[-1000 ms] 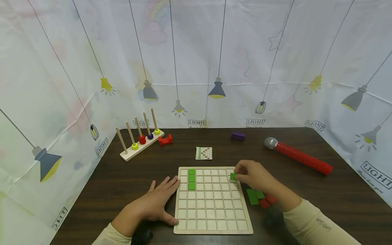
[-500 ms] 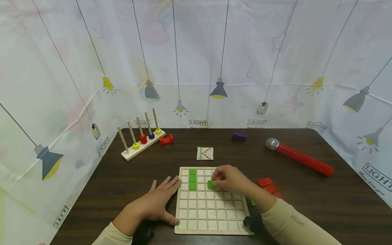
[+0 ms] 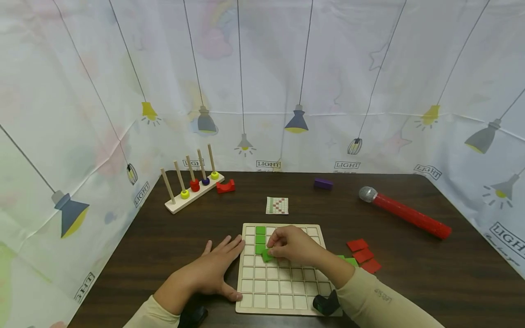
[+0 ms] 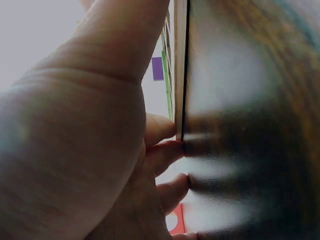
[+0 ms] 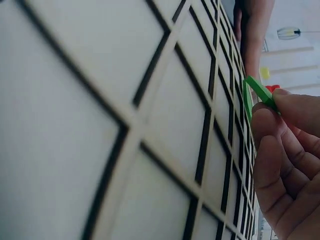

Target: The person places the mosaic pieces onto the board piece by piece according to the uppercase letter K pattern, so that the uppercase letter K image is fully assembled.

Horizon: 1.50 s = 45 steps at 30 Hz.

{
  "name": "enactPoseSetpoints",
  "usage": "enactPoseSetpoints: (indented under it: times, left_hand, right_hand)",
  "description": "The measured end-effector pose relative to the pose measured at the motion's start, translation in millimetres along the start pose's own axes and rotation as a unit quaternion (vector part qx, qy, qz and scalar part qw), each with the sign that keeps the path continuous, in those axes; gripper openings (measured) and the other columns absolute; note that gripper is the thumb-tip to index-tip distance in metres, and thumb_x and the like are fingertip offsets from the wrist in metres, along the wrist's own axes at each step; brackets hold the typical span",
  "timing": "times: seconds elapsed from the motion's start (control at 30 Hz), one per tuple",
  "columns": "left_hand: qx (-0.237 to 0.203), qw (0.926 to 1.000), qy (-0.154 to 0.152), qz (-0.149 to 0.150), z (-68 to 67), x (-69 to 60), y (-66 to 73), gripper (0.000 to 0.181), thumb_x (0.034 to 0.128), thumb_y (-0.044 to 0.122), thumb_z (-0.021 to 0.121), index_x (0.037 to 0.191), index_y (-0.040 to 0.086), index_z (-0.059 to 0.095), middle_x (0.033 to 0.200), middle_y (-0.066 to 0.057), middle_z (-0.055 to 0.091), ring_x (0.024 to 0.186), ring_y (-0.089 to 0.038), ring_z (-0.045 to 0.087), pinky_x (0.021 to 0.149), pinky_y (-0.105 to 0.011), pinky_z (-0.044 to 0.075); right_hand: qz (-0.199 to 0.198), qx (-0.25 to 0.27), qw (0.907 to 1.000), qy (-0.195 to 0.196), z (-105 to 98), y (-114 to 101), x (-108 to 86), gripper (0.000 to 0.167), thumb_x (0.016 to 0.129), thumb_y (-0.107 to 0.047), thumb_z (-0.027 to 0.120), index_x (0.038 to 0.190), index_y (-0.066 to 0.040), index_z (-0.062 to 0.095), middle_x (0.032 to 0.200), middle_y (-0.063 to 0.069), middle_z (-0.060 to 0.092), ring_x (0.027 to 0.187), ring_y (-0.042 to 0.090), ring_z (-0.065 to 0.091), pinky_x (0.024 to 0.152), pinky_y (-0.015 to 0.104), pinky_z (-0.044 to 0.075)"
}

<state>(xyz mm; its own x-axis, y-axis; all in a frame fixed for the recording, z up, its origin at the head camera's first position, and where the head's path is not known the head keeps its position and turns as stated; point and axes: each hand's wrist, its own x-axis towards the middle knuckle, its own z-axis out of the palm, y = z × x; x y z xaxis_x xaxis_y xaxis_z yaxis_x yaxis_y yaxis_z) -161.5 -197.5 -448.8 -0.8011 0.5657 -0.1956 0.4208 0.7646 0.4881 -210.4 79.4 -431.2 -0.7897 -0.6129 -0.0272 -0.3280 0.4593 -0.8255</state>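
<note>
Lamp-printed cloth (image 3: 262,68) is hanging beyond a dark table (image 3: 447,273). The person's right hand (image 3: 296,247) is pinching a tilted green tile (image 3: 266,256) over the grid board (image 3: 279,301), just nearer than three green tiles (image 3: 260,239) lying in its far-left part. The left hand (image 3: 213,269), fingers outstretched, is touching the grid board's left edge.

At far left of the dark counter (image 3: 463,282), a peg stand (image 3: 198,192) is set obliquely, rings (image 3: 194,186) threaded on four of five pegs (image 3: 167,186). Red arched block (image 3: 226,187) placed just beside it. Purple block (image 3: 323,184) left near back edge; red-handled microphone (image 3: 406,213) laid slantwise, right. Pale cloth (image 3: 270,68) hung behind, printed with lamps (image 3: 297,119).
</note>
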Motion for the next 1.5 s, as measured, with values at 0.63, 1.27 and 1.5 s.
enactPoseSetpoints:
  times: [0.63, 1.27, 1.5]
  left_hand:
    - [-0.003, 1.0, -0.003, -0.001, -0.9, 0.0, 1.9, 0.127, 0.0694, 0.07, 0.082, 0.165, 0.013, 0.02, 0.17, -0.005, 0.011, 0.154, -0.033, 0.005, 0.112, -0.072, 0.002]
    - [0.0, 1.0, 0.0, 0.002, 0.4, -0.2, 0.5, 0.127, 0.0699, 0.07, 0.082, 0.165, 0.012, 0.02, 0.17, -0.006, 0.011, 0.154, -0.034, 0.005, 0.112, -0.072, 0.002]
    - [-0.002, 1.0, -0.003, 0.0, -0.7, -0.4, 0.8, 0.127, 0.0703, 0.069, 0.082, 0.165, 0.012, 0.019, 0.17, -0.006, 0.011, 0.154, -0.034, 0.005, 0.112, -0.072, 0.001]
  right_hand:
    - [0.015, -0.002, 0.9998, -0.012, 16.3, -8.5, 3.7, 0.008, 0.092, -0.01, 0.077, 0.088, -0.006, 0.071, 0.071, 0.004, 0.068, 0.063, 0.018, 0.066, 0.056, 0.029, 0.051]
    - [0.005, -0.06, 0.9982, -0.002, 19.9, -8.1, 2.8, 0.005, 0.091, -0.011, 0.079, 0.093, -0.011, 0.074, 0.074, -0.007, 0.065, 0.067, 0.012, 0.061, 0.061, 0.029, 0.049]
    - [-0.002, -0.054, 0.9985, 0.002, 10.4, -6.6, -2.9, 0.005, 0.092, -0.012, 0.077, 0.096, -0.01, 0.076, 0.075, -0.005, 0.066, 0.066, 0.013, 0.061, 0.06, 0.029, 0.049]
